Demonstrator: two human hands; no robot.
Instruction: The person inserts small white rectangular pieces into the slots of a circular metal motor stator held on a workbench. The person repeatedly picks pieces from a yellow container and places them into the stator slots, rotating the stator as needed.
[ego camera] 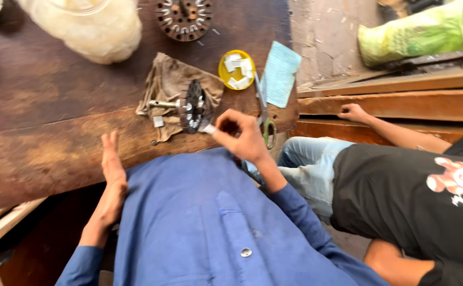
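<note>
The right hand [244, 139] is pinching a small white paper strip [208, 128] at the rim of the rotor [193, 107], which is lying on a rag [168, 85] on the bench [46, 122]. The left hand [112, 177] is resting open and empty at the bench edge. The strip is probably light and easily creased: grip by its end. The rotor looks heavy and rigid: hold by its shaft.

Worn wooden workbench [56, 116], stacked timber planks [390, 103]
</note>
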